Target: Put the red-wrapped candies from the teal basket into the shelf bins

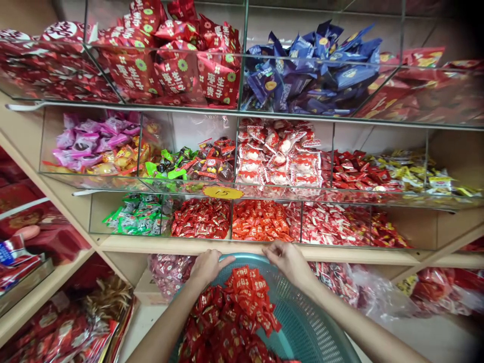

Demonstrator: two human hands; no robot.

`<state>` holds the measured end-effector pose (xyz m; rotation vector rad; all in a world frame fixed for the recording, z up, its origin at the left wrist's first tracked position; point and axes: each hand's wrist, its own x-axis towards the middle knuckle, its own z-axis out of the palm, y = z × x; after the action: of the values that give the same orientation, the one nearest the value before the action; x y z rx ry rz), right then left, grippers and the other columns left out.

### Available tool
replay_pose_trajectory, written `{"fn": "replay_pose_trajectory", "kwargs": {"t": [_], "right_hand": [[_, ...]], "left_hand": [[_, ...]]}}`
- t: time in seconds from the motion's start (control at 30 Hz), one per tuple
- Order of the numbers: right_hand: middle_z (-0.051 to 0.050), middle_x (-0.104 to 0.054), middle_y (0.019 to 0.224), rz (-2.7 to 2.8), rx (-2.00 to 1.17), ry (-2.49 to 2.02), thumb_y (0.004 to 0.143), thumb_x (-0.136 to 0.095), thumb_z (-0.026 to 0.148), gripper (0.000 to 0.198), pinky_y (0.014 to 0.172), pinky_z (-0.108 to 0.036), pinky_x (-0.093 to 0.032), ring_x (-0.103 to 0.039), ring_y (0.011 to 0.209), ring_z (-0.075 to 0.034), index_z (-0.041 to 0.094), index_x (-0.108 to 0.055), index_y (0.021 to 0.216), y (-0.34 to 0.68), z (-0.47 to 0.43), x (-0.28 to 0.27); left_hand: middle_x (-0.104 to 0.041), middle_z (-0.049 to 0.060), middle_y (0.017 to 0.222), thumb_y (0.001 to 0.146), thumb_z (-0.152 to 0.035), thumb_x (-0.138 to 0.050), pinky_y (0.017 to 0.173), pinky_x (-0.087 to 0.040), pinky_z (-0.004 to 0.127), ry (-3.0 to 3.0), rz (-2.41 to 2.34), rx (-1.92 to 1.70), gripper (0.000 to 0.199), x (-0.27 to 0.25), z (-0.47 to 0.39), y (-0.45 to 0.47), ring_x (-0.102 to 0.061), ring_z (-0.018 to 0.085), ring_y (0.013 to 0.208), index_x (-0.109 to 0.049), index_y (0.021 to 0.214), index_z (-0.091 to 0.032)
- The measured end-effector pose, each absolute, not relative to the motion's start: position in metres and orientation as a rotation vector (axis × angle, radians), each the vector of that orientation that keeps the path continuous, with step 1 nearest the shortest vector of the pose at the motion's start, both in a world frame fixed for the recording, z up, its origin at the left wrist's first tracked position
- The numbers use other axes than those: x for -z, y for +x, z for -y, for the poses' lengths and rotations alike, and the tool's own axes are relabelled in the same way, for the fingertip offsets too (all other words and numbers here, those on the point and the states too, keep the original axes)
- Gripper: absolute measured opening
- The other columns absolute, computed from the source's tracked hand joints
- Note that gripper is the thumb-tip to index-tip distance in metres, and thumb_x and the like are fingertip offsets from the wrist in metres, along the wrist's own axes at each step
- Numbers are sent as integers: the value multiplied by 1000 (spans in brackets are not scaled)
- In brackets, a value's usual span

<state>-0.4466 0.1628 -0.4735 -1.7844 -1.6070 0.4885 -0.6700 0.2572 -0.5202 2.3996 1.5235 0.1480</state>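
Observation:
A teal plastic basket (321, 325) with slotted sides is in front of me at the bottom, just below the shelf edge. Red-wrapped candies (227, 322) are heaped in its left and middle part, with a brighter red cluster on top. My left hand (207, 267) is closed on the far rim at the left, its thumb lying along the rim. At the right of the same rim, my right hand (285, 259) is closed with curled fingers; its fingertips are partly hidden. Straight ahead, bright red candies (260, 222) and darker red candies (202, 218) fill neighbouring bins.
Clear-fronted bins of sweets rise in tiers, with blue packets (313, 68) and red packets (174, 70) on top. A yellow price tag (223, 192) hangs in the middle. The wooden shelf edge (340, 252) runs beyond the basket. Bagged sweets (172, 275) lie below it.

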Motion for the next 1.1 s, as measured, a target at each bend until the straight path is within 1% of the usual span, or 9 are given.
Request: {"fn": "replay_pose_trajectory", "kwargs": {"t": [0.17,0.33,0.43,0.53,0.63,0.77,0.87,1.0,1.1], "right_hand": [[-2,-63,62,1546,-241,-1829,79,-49,34,19,57,-24,-40,-58,59,-15,20,-55,67,-432,-220,454],[-12,-67,79,1405,-199,-2181,77,-55,40,22,62,-29,-42,-63,76,-23,19,-61,72,-429,-262,463],[-15,-67,82,1370,-233,-2224,76,-56,38,22,63,-31,-43,-64,80,-26,18,-63,72,-431,-270,469],[-13,-68,77,1382,-258,-2165,76,-53,28,16,63,-29,-43,-64,78,-24,18,-63,68,-430,-269,472],[-9,-67,69,1395,-292,-2067,77,-47,23,19,62,-27,-44,-64,70,-21,18,-60,64,-425,-263,473],[-4,-66,63,1416,-383,-1901,80,-41,29,22,53,-24,-44,-60,52,-14,19,-56,67,-419,-247,468],[-2,-64,60,1364,-541,-1681,80,-44,36,21,45,-23,-42,-53,43,-12,20,-52,70,-420,-231,462],[-2,-64,64,1219,-748,-1495,76,-51,41,21,43,-21,-41,-57,50,-12,20,-50,73,-426,-211,457],[-3,-65,69,1123,-863,-1418,73,-55,46,27,49,-23,-46,-61,58,-14,20,-50,74,-433,-196,460]], "left_hand": [[-65,13,84,72,-78,-20,68,-40,32,2398,-1528,-154,76,524,-258,-670,-60,29,84,-65,76,-17],[-65,13,81,70,-79,-18,66,-39,31,2392,-1514,-169,76,523,-257,-670,-61,28,83,-63,72,-18],[-65,12,81,71,-79,-19,65,-39,31,2396,-1516,-176,75,521,-257,-670,-61,28,83,-62,72,-18],[-65,12,80,71,-79,-19,65,-39,32,2392,-1515,-166,75,519,-257,-670,-61,29,83,-62,71,-17],[-65,12,81,73,-78,-18,65,-38,33,2409,-1501,-161,75,520,-258,-670,-61,30,82,-62,72,-17],[-65,12,81,75,-76,-19,64,-38,32,2401,-1504,-159,73,521,-259,-670,-60,29,81,-63,74,-18],[-65,12,80,75,-74,-24,63,-37,30,2413,-1506,-158,69,520,-258,-670,-60,28,81,-63,74,-18],[-65,11,79,76,-73,-26,62,-36,29,2412,-1498,-166,67,516,-255,-670,-60,27,81,-64,73,-19],[-65,11,79,75,-74,-26,61,-35,29,2402,-1500,-168,67,516,-255,-670,-60,27,80,-63,73,-19]]}}
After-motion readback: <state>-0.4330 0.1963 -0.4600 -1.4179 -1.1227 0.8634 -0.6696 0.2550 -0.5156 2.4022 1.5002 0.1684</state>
